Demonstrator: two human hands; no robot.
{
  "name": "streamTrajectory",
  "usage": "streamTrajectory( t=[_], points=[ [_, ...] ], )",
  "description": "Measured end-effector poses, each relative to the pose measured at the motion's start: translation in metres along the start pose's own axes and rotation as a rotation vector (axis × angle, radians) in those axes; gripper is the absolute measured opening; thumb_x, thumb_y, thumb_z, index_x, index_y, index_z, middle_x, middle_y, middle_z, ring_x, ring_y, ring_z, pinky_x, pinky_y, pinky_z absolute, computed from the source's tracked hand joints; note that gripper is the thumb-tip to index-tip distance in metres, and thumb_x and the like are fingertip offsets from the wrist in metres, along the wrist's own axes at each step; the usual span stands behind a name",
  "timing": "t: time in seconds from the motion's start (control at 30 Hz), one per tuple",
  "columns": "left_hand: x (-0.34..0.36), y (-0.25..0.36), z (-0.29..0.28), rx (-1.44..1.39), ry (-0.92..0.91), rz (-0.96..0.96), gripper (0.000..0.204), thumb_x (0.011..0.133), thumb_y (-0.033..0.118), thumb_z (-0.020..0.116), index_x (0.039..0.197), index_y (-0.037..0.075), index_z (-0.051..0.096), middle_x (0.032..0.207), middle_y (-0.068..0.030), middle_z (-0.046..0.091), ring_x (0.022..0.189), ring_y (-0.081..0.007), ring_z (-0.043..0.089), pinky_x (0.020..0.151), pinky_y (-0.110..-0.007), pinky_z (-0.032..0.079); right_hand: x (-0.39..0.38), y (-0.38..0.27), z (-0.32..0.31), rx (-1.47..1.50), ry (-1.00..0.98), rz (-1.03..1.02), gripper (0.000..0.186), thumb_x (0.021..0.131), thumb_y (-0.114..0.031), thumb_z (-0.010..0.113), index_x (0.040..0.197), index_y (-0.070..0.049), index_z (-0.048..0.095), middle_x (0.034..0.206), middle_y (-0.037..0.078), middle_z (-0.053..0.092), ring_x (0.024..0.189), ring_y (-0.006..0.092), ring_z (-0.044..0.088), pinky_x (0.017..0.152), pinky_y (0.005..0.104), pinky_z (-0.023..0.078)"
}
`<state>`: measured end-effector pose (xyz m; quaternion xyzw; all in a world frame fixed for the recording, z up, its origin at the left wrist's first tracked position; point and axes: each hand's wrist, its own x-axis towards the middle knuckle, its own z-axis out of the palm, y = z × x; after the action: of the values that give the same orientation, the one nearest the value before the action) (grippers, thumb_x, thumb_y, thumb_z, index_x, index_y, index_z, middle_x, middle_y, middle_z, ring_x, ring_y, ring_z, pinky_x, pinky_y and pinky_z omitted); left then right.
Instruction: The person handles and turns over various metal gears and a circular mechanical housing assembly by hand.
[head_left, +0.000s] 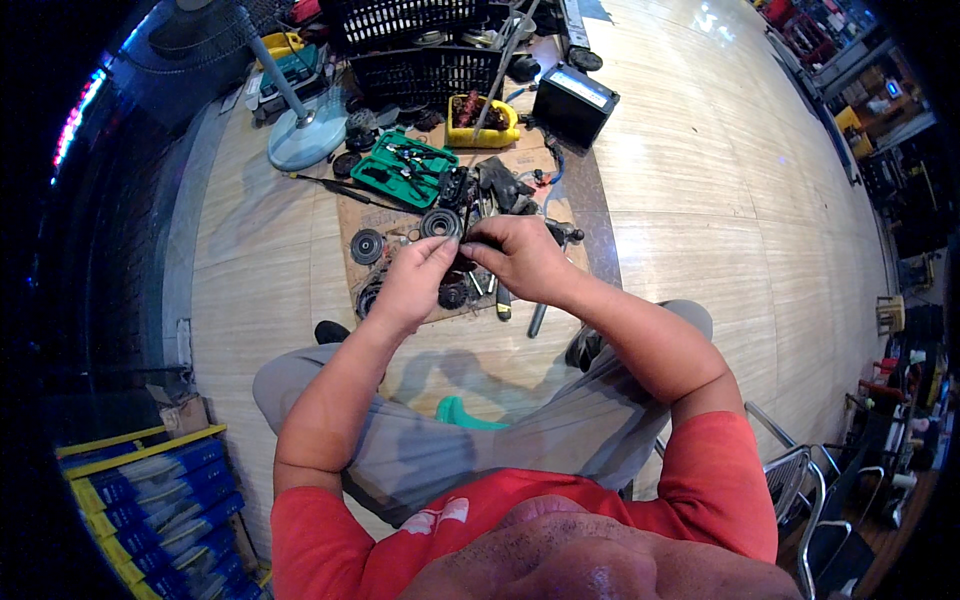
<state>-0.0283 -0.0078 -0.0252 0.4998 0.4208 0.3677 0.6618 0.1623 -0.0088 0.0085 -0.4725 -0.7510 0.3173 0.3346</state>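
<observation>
My left hand [412, 284] and my right hand [528, 262] meet over a cardboard sheet [347, 211] on the floor. Both are closed, thumbs and fingertips pinching close together. Whatever sits between them is small and dark, largely covered by the fingers, and I cannot make out its kind. Just beyond the left fingertips lies a round ringed metal part [440, 226]. A similar dark disc [367, 246] rests to its left. Under the hands are a toothed dark wheel [453, 294] and several metal pieces. A yellow-and-black handle [503, 304] lies below the right hand.
A green tool case [372, 178] lies unfolded with pliers-like tools inside. Behind it stand a yellow container [511, 131], black plastic crates [425, 75] and a black battery [575, 106]. A fan base [305, 140] is at far left. Blue-and-yellow boxes [170, 500] are stacked lower left.
</observation>
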Motion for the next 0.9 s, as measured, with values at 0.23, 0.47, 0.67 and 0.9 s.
streamTrajectory(
  t=[0.23, 0.47, 0.67, 0.9],
  points=[
    [0.000, 0.008, -0.006, -0.327, -0.121, -0.167, 0.027, 0.100, 0.025, 0.054, 0.105, 0.000, 0.064, 0.096, -0.0059, 0.069, 0.085, -0.0127, 0.065, 0.078, -0.028, 0.052, -0.002, -0.005, -0.005, -0.012, 0.023, -0.087, 0.017, 0.083, -0.019, 0.070, 0.091, -0.003, 0.069, 0.081, 0.018, 0.066, 0.078, 0.0366, 0.063, 0.070, 0.0427, 0.050],
    [-0.001, 0.010, -0.003, -0.422, -0.077, -0.143, 0.021, 0.097, 0.020, 0.060, 0.104, 0.000, 0.063, 0.094, -0.0063, 0.069, 0.082, -0.0139, 0.066, 0.077, -0.029, 0.055, -0.002, -0.009, -0.006, 0.094, -0.006, -0.117, 0.015, 0.084, -0.014, 0.069, 0.095, -0.004, 0.070, 0.086, 0.016, 0.067, 0.083, 0.0342, 0.064, 0.073, 0.0405, 0.052],
    [0.000, 0.008, -0.003, -0.411, -0.050, -0.077, 0.018, 0.097, 0.018, 0.060, 0.101, 0.001, 0.063, 0.091, -0.0052, 0.068, 0.079, -0.0125, 0.066, 0.074, -0.027, 0.054, -0.005, -0.011, -0.004, 0.195, 0.023, 0.029, 0.019, 0.085, -0.013, 0.070, 0.098, 0.000, 0.070, 0.087, 0.017, 0.069, 0.081, 0.0274, 0.068, 0.072, 0.0353, 0.053],
    [0.000, 0.003, 0.003, -0.369, 0.081, -0.017, 0.015, 0.095, 0.016, 0.064, 0.096, 0.001, 0.065, 0.087, -0.0033, 0.068, 0.076, -0.0091, 0.063, 0.070, -0.023, 0.051, -0.004, -0.009, 0.003, 0.316, 0.046, 0.143, 0.020, 0.088, -0.015, 0.068, 0.096, 0.002, 0.070, 0.083, 0.017, 0.071, 0.075, 0.0179, 0.069, 0.068, 0.0320, 0.053]
  ],
)
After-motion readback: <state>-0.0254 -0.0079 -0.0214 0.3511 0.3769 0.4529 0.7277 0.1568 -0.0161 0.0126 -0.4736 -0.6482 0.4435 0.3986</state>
